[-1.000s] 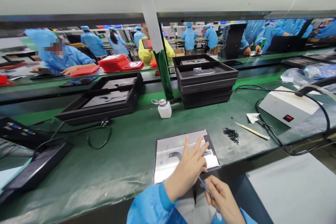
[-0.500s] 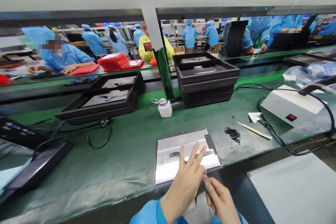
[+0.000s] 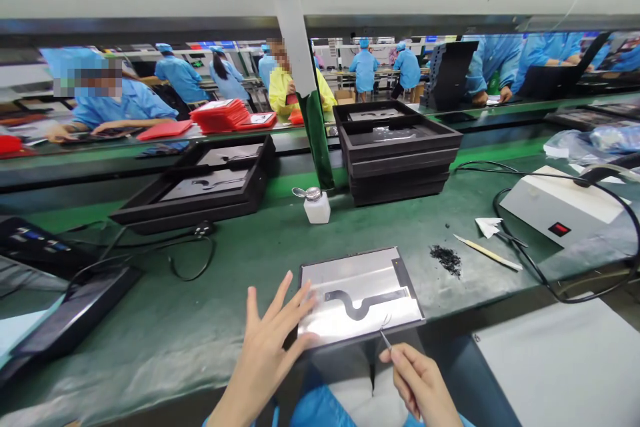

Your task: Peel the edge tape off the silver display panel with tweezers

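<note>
A flat silver display panel [image 3: 345, 270] with a dark frame lies at the bench's front edge, and a dark curved flex cable [image 3: 356, 312] runs across its back. Over the panel's left edge, my left hand [image 3: 273, 340] is spread open with nothing in it; the fingertips are slightly blurred. My right hand [image 3: 417, 373] pinches a pair of thin metal tweezers [image 3: 385, 339], their tips at the panel's lower edge, below the cable's right part. Whether the tips touch the panel I cannot tell.
A white pump bottle [image 3: 317, 208] stands behind the panel, its lid up. Black trays [image 3: 397, 167] are stacked further back, with more trays [image 3: 200, 203] to the left. Rightward lie black scraps [image 3: 445, 260], a pale pointed stick [image 3: 487, 252] and a corded white box [image 3: 565, 203].
My left hand has moved left off the middle of the panel and uncovered the flex cable. My right hand, previously close against the left, now stands apart with the tweezers showing.
</note>
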Demonstrator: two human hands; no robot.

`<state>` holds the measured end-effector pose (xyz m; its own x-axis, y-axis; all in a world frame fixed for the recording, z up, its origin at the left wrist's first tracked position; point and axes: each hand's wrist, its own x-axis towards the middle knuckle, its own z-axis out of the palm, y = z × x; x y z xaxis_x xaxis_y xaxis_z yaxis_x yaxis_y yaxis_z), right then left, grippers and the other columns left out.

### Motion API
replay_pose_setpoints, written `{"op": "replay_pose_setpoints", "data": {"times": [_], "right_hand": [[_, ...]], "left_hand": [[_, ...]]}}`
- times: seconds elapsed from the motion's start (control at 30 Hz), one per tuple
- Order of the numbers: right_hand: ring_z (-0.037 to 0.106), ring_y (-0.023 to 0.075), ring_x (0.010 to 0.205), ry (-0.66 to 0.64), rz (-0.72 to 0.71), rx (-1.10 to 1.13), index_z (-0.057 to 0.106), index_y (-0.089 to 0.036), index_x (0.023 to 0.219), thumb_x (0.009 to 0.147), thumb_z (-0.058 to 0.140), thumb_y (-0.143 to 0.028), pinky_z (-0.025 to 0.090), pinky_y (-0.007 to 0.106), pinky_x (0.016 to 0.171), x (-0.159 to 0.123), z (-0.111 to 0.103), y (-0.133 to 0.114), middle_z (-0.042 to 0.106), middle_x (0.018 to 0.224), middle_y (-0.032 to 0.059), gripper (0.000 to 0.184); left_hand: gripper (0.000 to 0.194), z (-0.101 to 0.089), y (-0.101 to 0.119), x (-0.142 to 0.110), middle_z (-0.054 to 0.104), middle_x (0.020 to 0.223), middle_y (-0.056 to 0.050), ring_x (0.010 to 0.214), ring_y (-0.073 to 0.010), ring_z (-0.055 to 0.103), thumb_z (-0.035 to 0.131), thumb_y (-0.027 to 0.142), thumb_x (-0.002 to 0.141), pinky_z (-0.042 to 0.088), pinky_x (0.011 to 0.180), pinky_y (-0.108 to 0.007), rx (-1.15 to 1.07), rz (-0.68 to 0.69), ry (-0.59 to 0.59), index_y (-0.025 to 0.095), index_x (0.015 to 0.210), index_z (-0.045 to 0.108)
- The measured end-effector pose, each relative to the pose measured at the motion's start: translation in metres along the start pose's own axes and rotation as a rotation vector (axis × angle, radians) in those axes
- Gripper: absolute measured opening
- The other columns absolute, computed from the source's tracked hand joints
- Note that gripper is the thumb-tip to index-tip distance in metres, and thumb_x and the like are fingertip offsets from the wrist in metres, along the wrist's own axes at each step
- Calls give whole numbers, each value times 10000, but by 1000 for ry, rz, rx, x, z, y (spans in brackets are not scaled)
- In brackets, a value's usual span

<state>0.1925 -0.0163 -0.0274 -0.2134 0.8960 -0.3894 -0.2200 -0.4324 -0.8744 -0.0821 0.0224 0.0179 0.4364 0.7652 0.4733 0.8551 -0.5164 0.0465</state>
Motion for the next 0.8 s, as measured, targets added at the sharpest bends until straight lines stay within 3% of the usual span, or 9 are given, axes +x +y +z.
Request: {"op": "replay_pose_setpoints", "data": {"times": [0.1, 0.17, 0.8], "right_hand": [[173, 29, 353, 10, 29, 45, 700, -140, 812, 677, 677, -754, 116, 177, 344, 0, -1, 1, 314, 404, -129, 629], [168, 24, 352, 20, 60, 82, 700, -144, 794, 660, 699, -747, 107, 172, 341, 1, -1, 1, 315, 407, -128, 618], [135, 4, 345, 49, 140, 218, 708, -139, 740, 608, 774, -706, 106, 150, 337, -4, -4, -11, 301, 397, -138, 586]], "left_hand": [[577, -4, -2, -23, 592, 1365, -81, 1429, -341, 306, 535, 483, 944, -54, 1121, -697, 41, 22, -33, 270, 1461, 396], [592, -3, 2, -30, 590, 1366, -79, 1417, -348, 329, 548, 479, 938, -47, 1115, -707, 55, 3, -44, 284, 1472, 380], [547, -1, 10, -29, 588, 1372, -67, 1444, -329, 281, 569, 345, 942, -27, 1134, -687, 75, -7, -45, 252, 1453, 398]]}}
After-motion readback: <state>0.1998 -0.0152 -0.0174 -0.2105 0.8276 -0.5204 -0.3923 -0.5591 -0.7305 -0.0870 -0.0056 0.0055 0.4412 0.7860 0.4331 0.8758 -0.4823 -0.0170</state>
